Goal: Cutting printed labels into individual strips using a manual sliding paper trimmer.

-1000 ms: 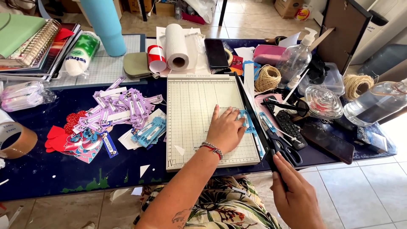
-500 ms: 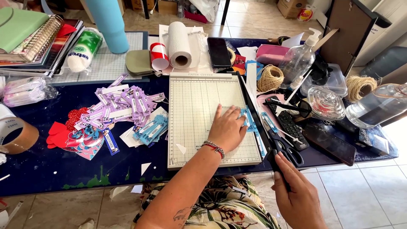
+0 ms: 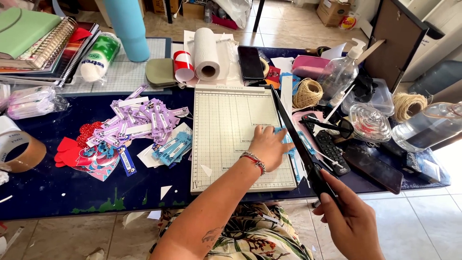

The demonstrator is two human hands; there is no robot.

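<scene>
A tiled floor and stacked boxes frame a dark blue tabletop (image 3: 57, 188) crowded with craft supplies, seen from the head camera. At centre lies a gridded paper cutter (image 3: 236, 135), its long black blade arm (image 3: 293, 130) raised at a slant along the board's 3 o'clock edge.

The left hand (image 3: 267, 149) reaches in from 6 o'clock, forearm angled up across the board, palm down and fingers spread flat, pressing a blue paper strip (image 3: 287, 139) against the cutting edge; it pins rather than grasps. A beaded bracelet (image 3: 254, 161) circles the wrist.

The right hand (image 3: 351, 219), low at 5 o'clock beyond the tabletop's near edge, has its grip closed around the blade arm's black handle (image 3: 323, 185).

At 9 o'clock of the cutter, purple and blue cut labels (image 3: 144, 123) lie scattered just beside the board. At 3 o'clock, a remote control (image 3: 329, 147) and a twine ball (image 3: 308, 92) crowd near the blade's path. A paper towel roll (image 3: 207, 60) sits at 12 o'clock, touching the cutter's far edge.
</scene>
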